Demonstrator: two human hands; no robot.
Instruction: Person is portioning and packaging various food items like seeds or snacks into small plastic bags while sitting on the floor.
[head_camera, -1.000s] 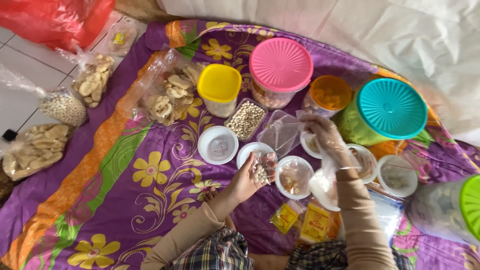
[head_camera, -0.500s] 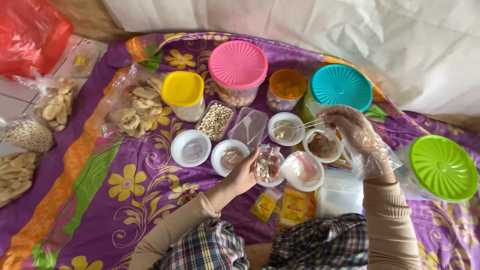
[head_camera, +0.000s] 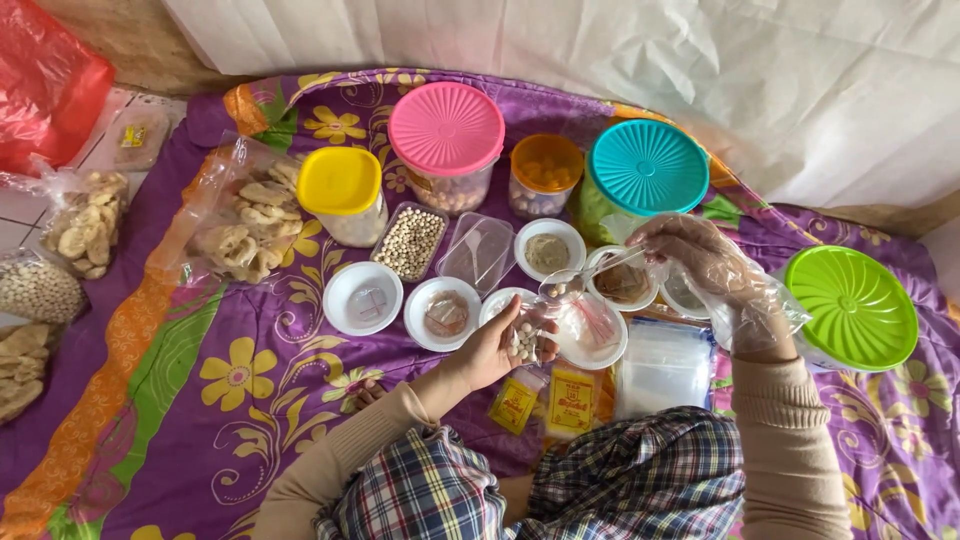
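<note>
- The small clear bag (head_camera: 524, 340) near the blanket's (head_camera: 250, 400) front edge already holds a few pale nuts; it looks only partly filled.
- The left hand (head_camera: 490, 352) cups that bag from below, palm up.
- The gloved right hand (head_camera: 700, 262) pinches a spoon (head_camera: 590, 272), tilting its bowl toward the bag's mouth above the white bowls (head_camera: 365, 297).

One head camera looks steeply down from close above the seated person's lap, facing forward over the cloth (head_camera: 250, 400). Just beyond both hands stand the tubs (head_camera: 446, 128); a wall hanging (head_camera: 600, 50) closes the top.
</note>
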